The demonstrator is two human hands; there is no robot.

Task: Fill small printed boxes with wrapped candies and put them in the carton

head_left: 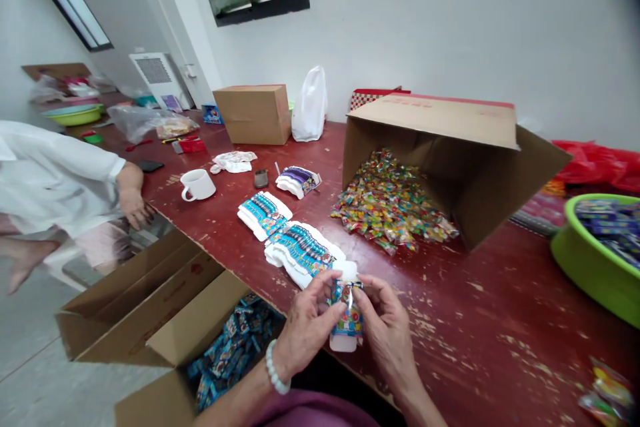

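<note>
My left hand (305,327) and my right hand (383,323) both pinch a small white packet with a blue printed front (347,320), held upright over the near edge of the dark red table (475,320). A small colourful candy sits between my fingertips at the packet's top. Just beyond my hands lie rows of the same blue-and-white packets (300,250), with another stack (263,213) further left. A tipped cardboard box (450,160) spills a heap of wrapped candies (390,207) onto the table.
An open cardboard box (200,320) by my left side holds blue packets. A green basin (600,260) stands at the right. A white mug (197,185), a closed carton (254,113) and a white bag (310,105) sit further back. Another person in white (60,180) leans at the left.
</note>
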